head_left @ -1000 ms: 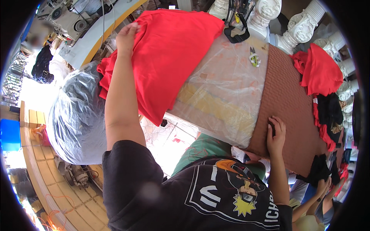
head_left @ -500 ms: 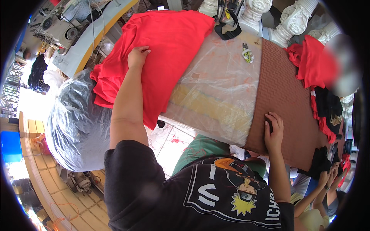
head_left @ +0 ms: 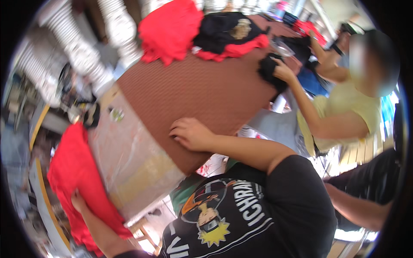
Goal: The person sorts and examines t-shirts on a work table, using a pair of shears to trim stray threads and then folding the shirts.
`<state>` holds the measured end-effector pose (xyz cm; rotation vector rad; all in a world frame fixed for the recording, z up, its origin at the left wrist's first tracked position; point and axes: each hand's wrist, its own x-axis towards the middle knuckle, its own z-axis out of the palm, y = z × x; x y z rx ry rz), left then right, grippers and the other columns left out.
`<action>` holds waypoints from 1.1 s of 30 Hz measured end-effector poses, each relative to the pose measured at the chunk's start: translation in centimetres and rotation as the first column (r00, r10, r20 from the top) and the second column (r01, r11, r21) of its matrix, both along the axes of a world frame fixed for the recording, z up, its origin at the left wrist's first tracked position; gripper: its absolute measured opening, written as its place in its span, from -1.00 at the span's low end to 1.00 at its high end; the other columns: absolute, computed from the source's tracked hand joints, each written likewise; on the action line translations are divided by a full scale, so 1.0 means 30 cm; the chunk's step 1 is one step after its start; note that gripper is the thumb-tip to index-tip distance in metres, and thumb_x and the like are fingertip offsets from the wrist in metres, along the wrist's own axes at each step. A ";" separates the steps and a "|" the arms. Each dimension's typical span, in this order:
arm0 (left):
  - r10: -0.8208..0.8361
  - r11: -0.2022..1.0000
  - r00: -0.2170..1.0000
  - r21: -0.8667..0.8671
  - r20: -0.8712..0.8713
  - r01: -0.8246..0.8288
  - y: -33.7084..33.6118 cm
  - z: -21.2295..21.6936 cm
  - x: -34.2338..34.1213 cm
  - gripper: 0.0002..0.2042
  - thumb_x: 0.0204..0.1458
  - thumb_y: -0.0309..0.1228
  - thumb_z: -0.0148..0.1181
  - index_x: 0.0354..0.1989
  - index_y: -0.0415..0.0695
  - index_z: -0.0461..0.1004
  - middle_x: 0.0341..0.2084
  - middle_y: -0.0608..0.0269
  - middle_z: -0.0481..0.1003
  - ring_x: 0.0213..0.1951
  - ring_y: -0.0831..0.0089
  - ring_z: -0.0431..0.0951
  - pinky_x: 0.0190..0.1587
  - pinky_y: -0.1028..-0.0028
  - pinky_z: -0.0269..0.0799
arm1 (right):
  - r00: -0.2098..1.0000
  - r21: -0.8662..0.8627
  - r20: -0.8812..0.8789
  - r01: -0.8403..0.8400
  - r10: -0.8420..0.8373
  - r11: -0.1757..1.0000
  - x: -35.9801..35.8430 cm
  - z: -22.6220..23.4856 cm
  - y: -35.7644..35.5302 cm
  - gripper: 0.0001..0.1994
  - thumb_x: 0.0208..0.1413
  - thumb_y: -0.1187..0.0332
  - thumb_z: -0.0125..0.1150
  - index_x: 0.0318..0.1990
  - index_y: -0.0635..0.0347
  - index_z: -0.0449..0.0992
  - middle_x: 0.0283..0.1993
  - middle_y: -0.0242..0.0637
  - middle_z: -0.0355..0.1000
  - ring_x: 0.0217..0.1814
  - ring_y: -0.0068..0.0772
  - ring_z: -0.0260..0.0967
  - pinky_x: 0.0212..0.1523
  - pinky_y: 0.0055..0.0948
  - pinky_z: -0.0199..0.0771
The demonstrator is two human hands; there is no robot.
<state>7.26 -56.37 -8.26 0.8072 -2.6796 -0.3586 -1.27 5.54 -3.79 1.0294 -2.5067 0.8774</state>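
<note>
A pile of red cloth (head_left: 73, 165) hangs over the left end of the table. My left hand (head_left: 78, 201) rests on it, blurred, with its fingers appearing to lie on the fabric rather than grip it. On the brown textured mat (head_left: 198, 90), near its front edge, lies my right hand (head_left: 191, 133), fingers loosely bent and apart, nothing in them. Between the red pile and the mat runs a strip of table covered in clear plastic (head_left: 129, 150). Small thread snips (head_left: 116, 114) with pale green handles lie at its far end.
Red cloth (head_left: 170, 30) and a black piece with a gold print (head_left: 228, 32) lie along the mat's far side. At the right, a co-worker in a yellow shirt (head_left: 340, 118) handles black cloth (head_left: 271, 71). White carved balusters (head_left: 73, 47) stand behind the table.
My view has swung to the right, bringing the co-worker and far-side garments into fuller sight. Both hands stay on the same surfaces: left on the red cloth, right on the mat.
</note>
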 end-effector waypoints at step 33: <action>-0.733 0.631 0.622 0.617 0.276 0.470 1.110 0.543 0.272 -0.79 0.02 -0.38 0.13 -0.20 -0.15 0.54 -0.47 0.21 0.58 -0.38 0.42 0.59 -0.29 0.50 0.42 | 1.000 0.039 -0.025 0.020 -0.020 0.999 0.030 -0.015 0.043 -0.78 0.00 0.41 0.10 -0.15 0.14 0.47 -0.01 -0.24 0.36 0.07 -0.16 0.26 0.03 -0.20 0.26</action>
